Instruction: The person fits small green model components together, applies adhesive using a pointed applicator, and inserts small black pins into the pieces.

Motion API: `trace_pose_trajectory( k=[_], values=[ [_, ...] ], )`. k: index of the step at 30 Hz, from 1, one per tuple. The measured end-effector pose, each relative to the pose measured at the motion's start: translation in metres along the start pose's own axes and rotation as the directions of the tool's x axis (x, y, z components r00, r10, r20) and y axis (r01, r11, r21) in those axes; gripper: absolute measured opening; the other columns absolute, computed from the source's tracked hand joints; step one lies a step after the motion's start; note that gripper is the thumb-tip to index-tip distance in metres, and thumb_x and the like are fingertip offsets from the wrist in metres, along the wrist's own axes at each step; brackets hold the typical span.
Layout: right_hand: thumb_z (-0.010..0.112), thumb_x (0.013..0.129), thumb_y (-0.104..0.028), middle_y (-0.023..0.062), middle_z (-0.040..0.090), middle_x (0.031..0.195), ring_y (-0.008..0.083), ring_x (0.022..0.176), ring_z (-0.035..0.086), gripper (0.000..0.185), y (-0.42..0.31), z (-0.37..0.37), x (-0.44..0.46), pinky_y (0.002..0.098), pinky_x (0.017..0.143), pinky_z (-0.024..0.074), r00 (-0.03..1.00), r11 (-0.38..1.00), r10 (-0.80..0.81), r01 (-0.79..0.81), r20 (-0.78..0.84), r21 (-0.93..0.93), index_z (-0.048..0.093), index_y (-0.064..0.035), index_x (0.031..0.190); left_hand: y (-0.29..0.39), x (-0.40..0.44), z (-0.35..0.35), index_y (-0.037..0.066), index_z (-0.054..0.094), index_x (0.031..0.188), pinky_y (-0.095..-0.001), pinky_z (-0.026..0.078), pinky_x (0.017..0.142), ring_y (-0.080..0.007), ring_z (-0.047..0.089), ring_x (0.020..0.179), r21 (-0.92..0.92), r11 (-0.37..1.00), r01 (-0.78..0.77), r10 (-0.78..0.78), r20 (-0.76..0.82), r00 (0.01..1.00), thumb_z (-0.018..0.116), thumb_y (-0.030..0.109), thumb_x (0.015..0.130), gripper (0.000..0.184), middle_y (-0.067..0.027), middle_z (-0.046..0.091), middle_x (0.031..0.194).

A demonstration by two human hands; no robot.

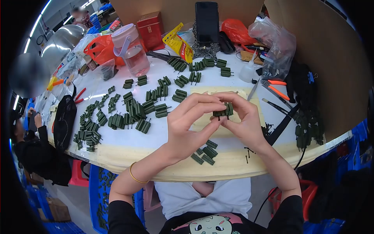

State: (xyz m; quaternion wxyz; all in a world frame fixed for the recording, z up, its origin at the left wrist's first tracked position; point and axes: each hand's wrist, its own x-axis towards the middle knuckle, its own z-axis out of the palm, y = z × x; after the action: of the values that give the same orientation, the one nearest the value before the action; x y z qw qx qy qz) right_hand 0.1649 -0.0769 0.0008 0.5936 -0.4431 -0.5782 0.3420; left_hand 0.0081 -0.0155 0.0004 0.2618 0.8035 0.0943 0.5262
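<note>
Between the fingertips of both hands is a small dark green plastic model part (223, 110), with thin black pins sticking out below it. My left hand (193, 117) pinches its left side. My right hand (243, 119) closes on its right side, the thumb near the pins. Below the hands, several loose green pieces (205, 153) lie on the cream-coloured mat. A few thin black pins (247, 155) lie by my right wrist, and a small heap of black pieces (267, 129) sits just beyond it. Many similar green assembled parts (134, 107) are spread to the left.
A phone (207, 22) stands upright at the back. A pink-lidded jug (132, 50) holds clear liquid. Orange-handled pliers (277, 89) and a small squeeze bottle (247, 71) lie right. A blue crate (94, 199) with green parts stands below. Another person (41, 148) sits at far left.
</note>
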Motion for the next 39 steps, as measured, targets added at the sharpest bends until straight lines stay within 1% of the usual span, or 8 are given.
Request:
trace_pose_trajectory(
  k=[16,20,22,24,28,29,31,39],
  values=[
    [0.066,0.067,0.011,0.0059,0.069,0.107,0.0177,0.093,0.061,0.04,-0.009,-0.03,-0.028,0.0284,0.08,0.049,0.931,0.878,-0.342,0.268,-0.129,-0.396,0.067,-0.0035,0.104,0.006,-0.004,0.005,-0.002,0.052,0.13,-0.0294,0.053,0.082,-0.02,0.066,0.088,0.042,0.998,0.04,-0.038,-0.06,0.997,0.077,-0.006,0.067,0.068,-0.0112,0.067,0.102],
    [0.065,0.068,0.013,0.0122,0.068,0.107,0.0232,0.095,0.064,0.046,-0.04,-0.101,-0.094,0.0311,0.086,0.0509,0.579,0.362,-0.802,0.277,-0.146,-0.89,0.062,0.0003,0.112,0.008,-0.006,0.005,-0.002,0.054,0.126,-0.0311,0.053,0.082,-0.0222,0.065,0.089,0.089,0.996,0.03,-0.03,0.001,1.0,0.078,-0.006,0.068,0.062,-0.0129,0.066,0.103],
    [0.067,0.073,0.01,0.0126,0.067,0.106,0.0238,0.094,0.064,0.044,-0.05,-0.152,-0.133,0.0317,0.087,0.0515,0.331,0.143,-0.931,-0.061,-0.155,-0.988,0.059,0.001,0.116,0.012,-0.006,0.01,-0.002,0.056,0.123,-0.0309,0.053,0.08,-0.0221,0.065,0.087,0.06,0.998,0.03,-0.033,0.038,0.999,0.077,-0.007,0.068,0.059,-0.0127,0.066,0.102],
    [0.067,0.082,0.005,0.0115,0.067,0.103,0.0203,0.088,0.064,0.03,-0.06,-0.197,-0.161,0.0306,0.082,0.0525,0.118,0.192,-0.96,-0.385,-0.254,-0.903,0.062,0.0013,0.111,0.016,-0.006,0.013,-0.002,0.059,0.117,-0.0304,0.052,0.078,-0.022,0.064,0.085,0.044,0.998,0.044,-0.049,0.107,0.993,0.076,-0.007,0.069,0.052,-0.0126,0.067,0.101],
    [0.067,0.081,-0.001,0.0081,0.069,0.098,0.0209,0.079,0.065,0.021,-0.037,-0.311,-0.228,0.0303,0.076,0.0521,0.261,0.262,-0.63,-0.815,-0.732,-0.516,0.068,0.001,0.102,0.023,-0.004,0.026,-0.002,0.063,0.11,-0.0297,0.051,0.076,-0.0218,0.063,0.083,0.053,0.998,0.044,-0.053,0.194,0.98,0.075,-0.008,0.07,0.042,-0.0123,0.067,0.099],
    [0.067,0.081,-0.001,0.0081,0.069,0.098,0.0209,0.079,0.065,0.021,-0.026,-0.336,-0.236,0.0303,0.076,0.0521,0.255,0.265,-0.632,-0.816,-0.732,-0.514,0.068,0.001,0.102,0.024,-0.004,0.031,-0.002,0.064,0.107,-0.0295,0.051,0.075,-0.0218,0.063,0.082,0.06,0.998,0.028,-0.041,0.212,0.976,0.074,-0.007,0.07,0.039,-0.0121,0.067,0.099],
    [0.064,0.081,-0.002,0.0114,0.068,0.1,0.0269,0.082,0.065,0.026,-0.008,-0.376,-0.245,0.0335,0.078,0.0515,0.462,-0.121,-0.504,-0.874,-0.729,-0.47,0.066,0.0017,0.107,0.027,-0.004,0.038,-0.001,0.066,0.103,-0.0291,0.051,0.074,-0.0219,0.063,0.081,0.078,0.997,0.0,-0.019,0.245,0.969,0.073,-0.007,0.071,0.033,-0.0117,0.067,0.098],
    [0.062,0.08,-0.002,0.0118,0.066,0.098,0.0283,0.085,0.062,0.024,-0.027,-0.316,-0.219,0.0348,0.077,0.0497,0.508,-0.102,-0.754,-0.717,-0.416,-0.69,0.065,0.0,0.103,0.027,-0.002,0.05,0.0,0.068,0.101,-0.0286,0.05,0.075,-0.0218,0.063,0.083,0.066,0.996,0.064,-0.08,0.261,0.962,0.071,-0.007,0.073,0.029,-0.0108,0.067,0.099]
  ],
)
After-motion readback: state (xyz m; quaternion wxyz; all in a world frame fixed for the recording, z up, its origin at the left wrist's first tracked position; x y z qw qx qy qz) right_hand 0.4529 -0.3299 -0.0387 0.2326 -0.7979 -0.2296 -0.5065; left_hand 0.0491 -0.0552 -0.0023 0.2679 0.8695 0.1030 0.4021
